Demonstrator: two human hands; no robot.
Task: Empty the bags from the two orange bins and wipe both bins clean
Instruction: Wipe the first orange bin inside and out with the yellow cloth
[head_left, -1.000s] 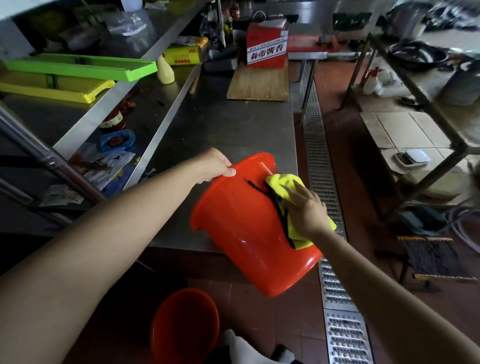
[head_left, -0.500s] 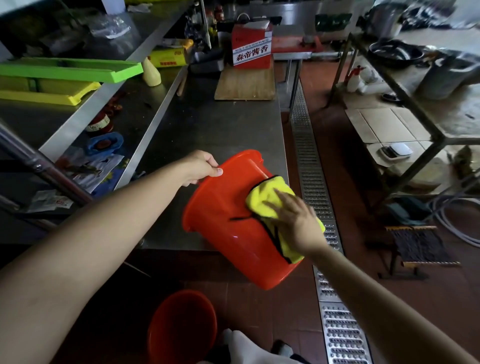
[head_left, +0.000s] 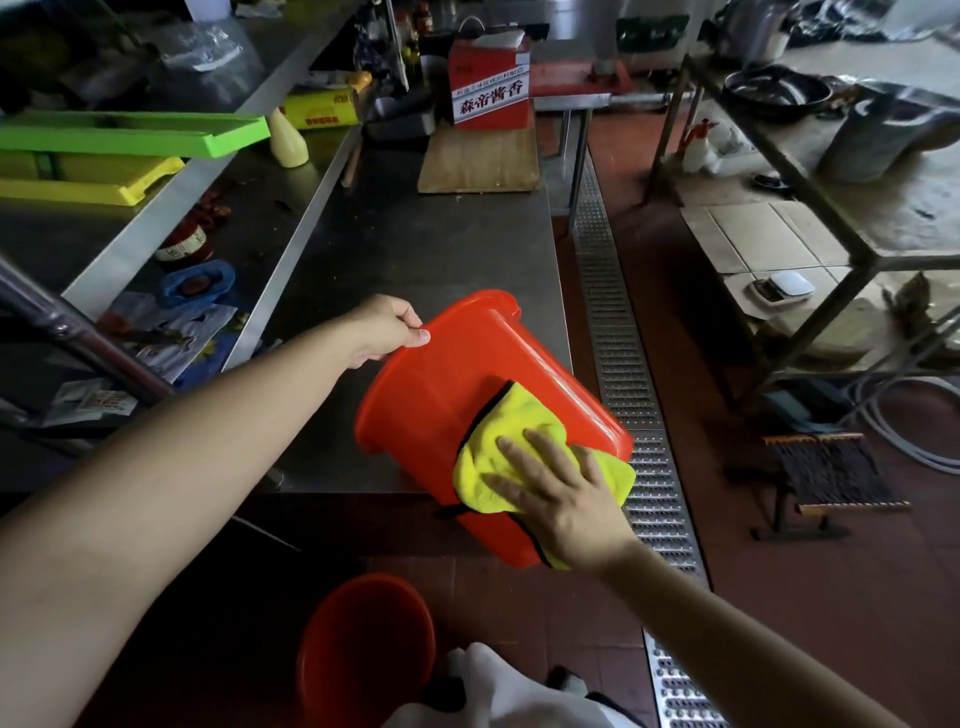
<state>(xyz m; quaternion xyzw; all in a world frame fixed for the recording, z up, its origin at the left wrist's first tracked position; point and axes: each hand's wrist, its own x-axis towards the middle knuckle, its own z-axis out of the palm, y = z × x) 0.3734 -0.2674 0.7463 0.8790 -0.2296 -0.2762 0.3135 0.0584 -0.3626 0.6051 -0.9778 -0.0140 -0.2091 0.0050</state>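
With the left hand pinching the bin rim and the right hand flat on the cloth, hard wiping could twist the tilted bin loose.

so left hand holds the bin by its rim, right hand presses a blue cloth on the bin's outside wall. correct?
Not quite: the cloth is yellow with a dark edge, not blue, as the head view shows. The rest stands: the left hand holds the orange bin by its rim, and the right hand presses the cloth on the outside wall.
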